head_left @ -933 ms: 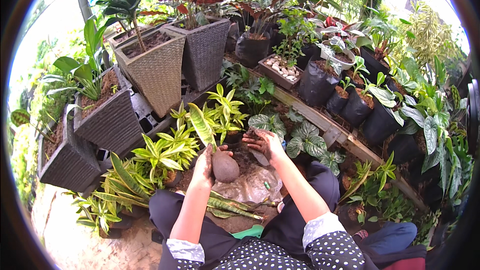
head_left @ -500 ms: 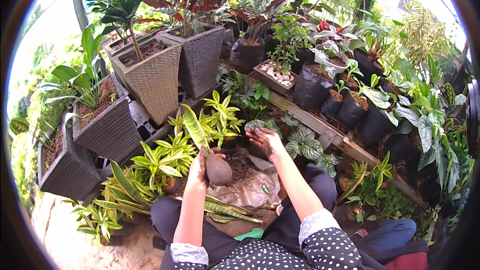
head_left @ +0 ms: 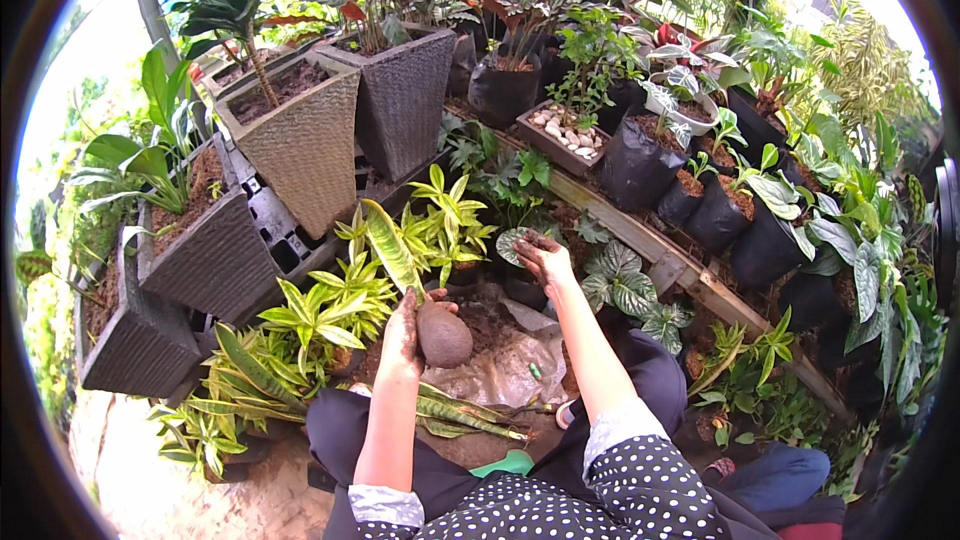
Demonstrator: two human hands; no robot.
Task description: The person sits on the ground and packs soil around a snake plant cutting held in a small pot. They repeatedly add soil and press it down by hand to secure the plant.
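My left hand [head_left: 403, 338], its fingers smeared with soil, is closed round a snake plant. A single green leaf with yellow edges [head_left: 390, 248] stands up out of it, and its lower part is a smooth brown rounded ball [head_left: 445, 336] facing me. Whether that part is packed soil or a small pot I cannot tell. To the right, my right hand [head_left: 547, 262] is raised and apart from the plant, its soiled fingers stretched out. Below both hands lies a crumpled clear plastic sheet [head_left: 510, 372] with dark soil [head_left: 488, 328] at its far side.
Snake plant leaves [head_left: 465, 418] lie before my lap, near a small green object [head_left: 535, 372]. Yellow-green potted plants [head_left: 325, 315] crowd the left. Tall grey planters [head_left: 400, 105] stand behind. A wooden rail [head_left: 640, 230] runs diagonally, with black plant bags [head_left: 640, 165] beyond it.
The view has shifted slightly. My left hand still holds the snake plant in nearly the same pose. My right hand has turned a little and its fingers have spread.
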